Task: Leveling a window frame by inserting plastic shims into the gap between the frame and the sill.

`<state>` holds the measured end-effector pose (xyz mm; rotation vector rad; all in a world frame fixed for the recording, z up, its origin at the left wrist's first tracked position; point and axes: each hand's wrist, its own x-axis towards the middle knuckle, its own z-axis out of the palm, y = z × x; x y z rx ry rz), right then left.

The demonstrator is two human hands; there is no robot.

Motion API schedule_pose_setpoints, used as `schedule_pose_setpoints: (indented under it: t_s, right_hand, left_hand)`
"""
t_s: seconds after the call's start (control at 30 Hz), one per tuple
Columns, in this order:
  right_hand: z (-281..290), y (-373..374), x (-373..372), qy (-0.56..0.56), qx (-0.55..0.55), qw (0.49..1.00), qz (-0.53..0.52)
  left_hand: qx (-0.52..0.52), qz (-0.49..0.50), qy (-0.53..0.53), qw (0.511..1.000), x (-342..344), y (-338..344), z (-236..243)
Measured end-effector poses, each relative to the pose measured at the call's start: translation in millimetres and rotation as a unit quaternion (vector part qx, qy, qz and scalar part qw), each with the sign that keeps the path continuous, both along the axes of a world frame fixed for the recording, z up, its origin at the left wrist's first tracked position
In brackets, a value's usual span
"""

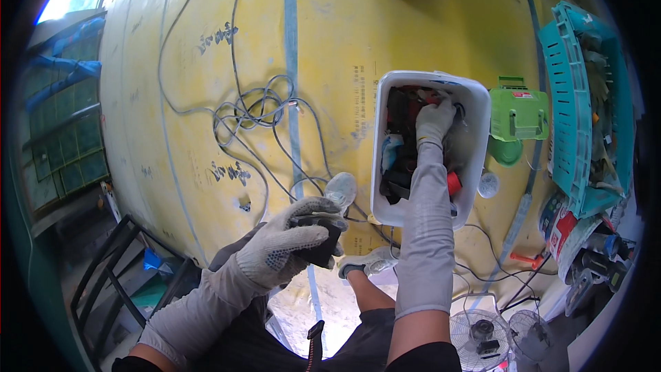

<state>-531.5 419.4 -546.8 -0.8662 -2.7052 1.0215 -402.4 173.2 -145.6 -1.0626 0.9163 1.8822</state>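
Note:
My left hand (284,242), in a pale work glove with blue grip dots, is closed around a small black block-shaped object (322,245); its exact kind does not show. It is held in front of my body, left of the white plastic bin (482,138). Inside that bin, near its far end, my right hand (435,121) reaches down in the same kind of glove. Its fingers are curled by a red item (414,108), and whatever they grip is hidden. Dark tools and parts, a light-blue piece (391,150) and a red cylinder (454,183) lie in the bin.
Grey cable (258,107) lies coiled on the yellow floor covering at left. Right of the bin are a green case (520,114), a teal crate (564,76) of oddments, an orange-red tool (527,260) and fans (480,337). A black metal frame (113,282) stands lower left.

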Motion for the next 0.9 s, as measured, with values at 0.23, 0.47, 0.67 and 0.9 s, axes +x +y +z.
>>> schedule_pose_setpoints:
  t_s: [0.23, 0.47, 0.67, 0.9]
  right_hand:
    - [39, 27, 1, 0.031, -0.510, 0.824, -0.243]
    - [43, -9, -27, -0.242, 0.060, 0.934, 0.254]
    - [-7, -7, -14, -0.239, 0.081, 0.936, 0.247]
    - [4, -15, -11, -0.278, 0.046, 0.917, 0.283]
  left_hand:
    - [0.013, 0.046, -0.006, 0.999, -1, -9, 0]
    - [0.011, 0.046, -0.004, 0.999, 1, -8, -2]
    - [0.009, 0.028, -0.003, 1.000, -2, -2, 0]
    - [-0.011, 0.027, 0.005, 1.000, -4, -4, 5]
